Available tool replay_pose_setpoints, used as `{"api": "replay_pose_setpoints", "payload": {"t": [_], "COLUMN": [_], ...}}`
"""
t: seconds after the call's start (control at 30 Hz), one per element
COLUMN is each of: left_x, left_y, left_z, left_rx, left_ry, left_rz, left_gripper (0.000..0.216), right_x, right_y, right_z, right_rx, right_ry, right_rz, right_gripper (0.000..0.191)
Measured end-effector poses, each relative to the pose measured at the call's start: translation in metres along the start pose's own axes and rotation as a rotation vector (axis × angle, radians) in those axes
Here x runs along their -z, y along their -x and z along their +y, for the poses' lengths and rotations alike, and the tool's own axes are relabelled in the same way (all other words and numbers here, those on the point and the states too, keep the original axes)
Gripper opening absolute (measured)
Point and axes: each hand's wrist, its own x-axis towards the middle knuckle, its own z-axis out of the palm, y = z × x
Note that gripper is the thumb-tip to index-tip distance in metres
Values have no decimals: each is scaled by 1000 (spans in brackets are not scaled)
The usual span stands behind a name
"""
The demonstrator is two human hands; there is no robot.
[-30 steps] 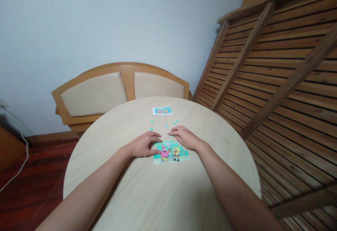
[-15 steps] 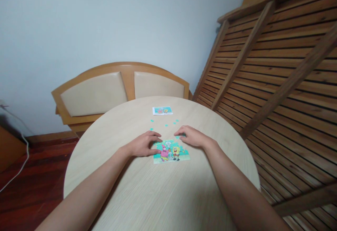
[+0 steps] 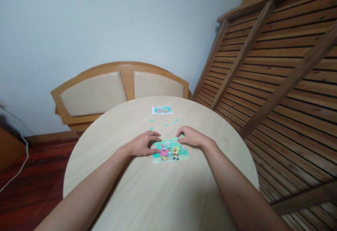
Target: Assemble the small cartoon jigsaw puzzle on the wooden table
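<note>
A partly joined jigsaw puzzle (image 3: 170, 153) with cartoon figures on a turquoise ground lies flat on the round table. My left hand (image 3: 143, 144) rests at its left edge, fingers spread, thumb touching the puzzle. At its upper right corner, my right hand (image 3: 191, 136) has thumb and forefinger closed round a small turquoise puzzle piece (image 3: 176, 138). Part of that piece is hidden by the fingers. Beyond the hands lie several loose turquoise pieces, among them one puzzle piece (image 3: 166, 125) in the middle and another puzzle piece (image 3: 151, 129) near my left fingertips.
Farther back on the pale wooden table (image 3: 126, 192) lies a picture card or booklet (image 3: 162, 110) with the same cartoon figures. A padded headboard (image 3: 94, 94) stands behind the table. Leaning at the right is a slatted wooden frame (image 3: 263, 69).
My right thumb and forefinger have closed on a small piece above the puzzle's right side. The left hand stays where it was.
</note>
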Motion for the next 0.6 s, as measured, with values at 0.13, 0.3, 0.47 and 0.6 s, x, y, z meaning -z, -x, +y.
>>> {"api": "replay_pose_setpoints", "payload": {"t": [0.13, 0.3, 0.47, 0.6], "left_x": [0, -1, -1, -1], "left_y": [0, 0, -1, -1], "left_z": [0, -2, -1, -2], "left_rx": [2, 3, 9, 0], "left_ry": [4, 10, -1, 13], "left_rz": [3, 4, -6, 5], "left_gripper": [47, 47, 47, 46], "right_x": [0, 1, 2, 3], "right_y": [0, 1, 1, 1], "right_z": [0, -1, -6, -8], "right_rx": [-19, -38, -49, -37], "right_ry": [-52, -104, -164, -219], "right_rz": [-33, -38, -51, -88], "right_gripper": [21, 20, 17, 21]}}
